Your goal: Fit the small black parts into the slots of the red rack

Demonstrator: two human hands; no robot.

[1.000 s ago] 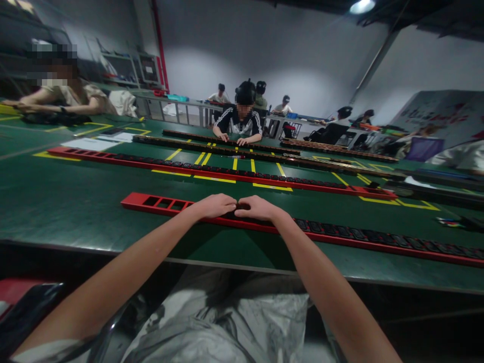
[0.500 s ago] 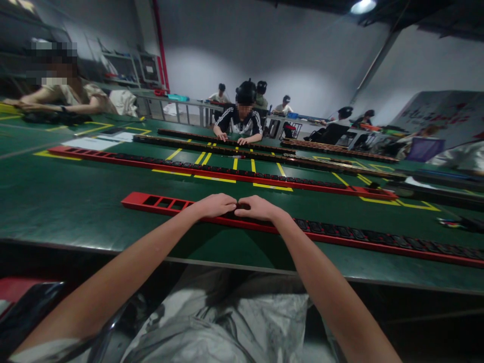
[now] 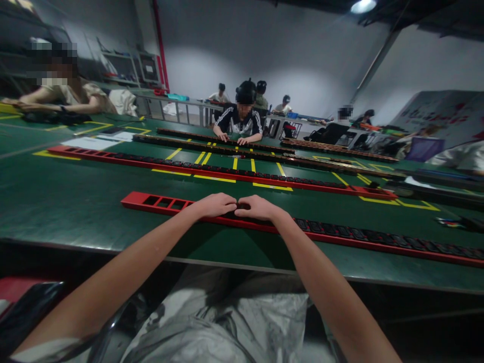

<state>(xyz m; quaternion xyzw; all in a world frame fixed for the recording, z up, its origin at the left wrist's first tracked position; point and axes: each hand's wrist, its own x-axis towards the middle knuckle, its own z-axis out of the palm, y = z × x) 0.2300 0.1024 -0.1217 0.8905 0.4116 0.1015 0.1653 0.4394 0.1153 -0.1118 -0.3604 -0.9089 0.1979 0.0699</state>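
A long red rail (image 3: 151, 201) with rectangular slots lies across the green table (image 3: 75, 201) in front of me. Its right stretch holds several black parts (image 3: 340, 232); the slots at its left end stand bare. My left hand (image 3: 215, 205) and my right hand (image 3: 257, 207) rest on the rail side by side, fingertips meeting over a dark part (image 3: 242, 206) between them. Both hands are curled with fingers pressed down together; what lies under them is mostly hidden.
A second red rail (image 3: 212, 171) filled with black parts runs farther back, with darker rails (image 3: 212, 137) beyond it. A person in a striped dark jacket (image 3: 239, 123) works opposite; another person (image 3: 68, 96) leans at far left. Yellow tape lines mark the table. A grey plastic bag (image 3: 234, 322) lies below.
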